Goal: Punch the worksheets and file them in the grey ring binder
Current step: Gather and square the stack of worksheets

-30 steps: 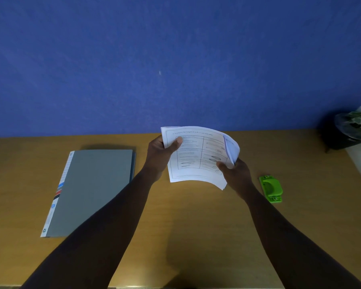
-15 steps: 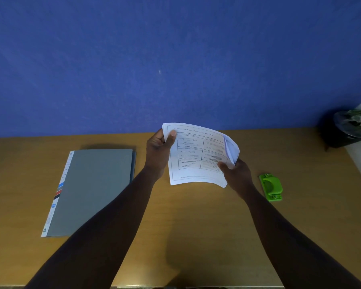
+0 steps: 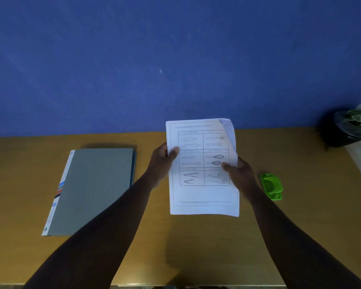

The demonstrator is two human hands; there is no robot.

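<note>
I hold a small stack of white worksheets (image 3: 202, 197) upright above the middle of the wooden table (image 3: 196, 247); the top sheet shows a grid of kitchen utensil drawings. My left hand (image 3: 162, 162) pinches the stack's left edge with the thumb on the front. On the right edge, my right hand (image 3: 239, 174) pinches it the same way. The top right corner of the stack curls away. The grey ring binder (image 3: 92, 188) lies closed on the table to the left. A small green hole punch (image 3: 271, 186) sits on the table just right of my right hand.
A blue wall (image 3: 175, 59) rises behind the table's far edge. A dark pot with a plant (image 3: 346, 127) stands at the far right corner, beside a pale surface. The table's near edge runs along the bottom of the view.
The worksheets have been turned from a curved, tilted hold to upright and flat facing me, showing the whole page. Both hands shifted down along the side edges. Binder and punch stayed put.
</note>
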